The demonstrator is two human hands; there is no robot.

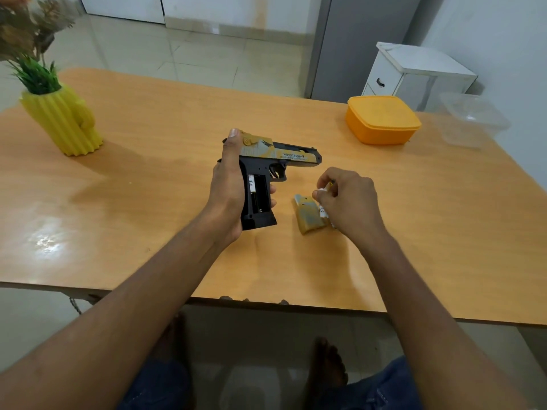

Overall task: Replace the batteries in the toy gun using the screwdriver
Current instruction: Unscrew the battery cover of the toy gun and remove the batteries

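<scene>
Your left hand (228, 187) is wrapped shut in a grip, thumb up. Your right hand (346, 199) is palm down, fingertips (321, 194) pinched. Both forearms extended.

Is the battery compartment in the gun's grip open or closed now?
Open. The compartment in the gun is uncovered, with one white battery in it. The cover lies on the table.

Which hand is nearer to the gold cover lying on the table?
Right. The right hand hovers just over the gold cover; the left hand holds the toy gun farther left.
</scene>
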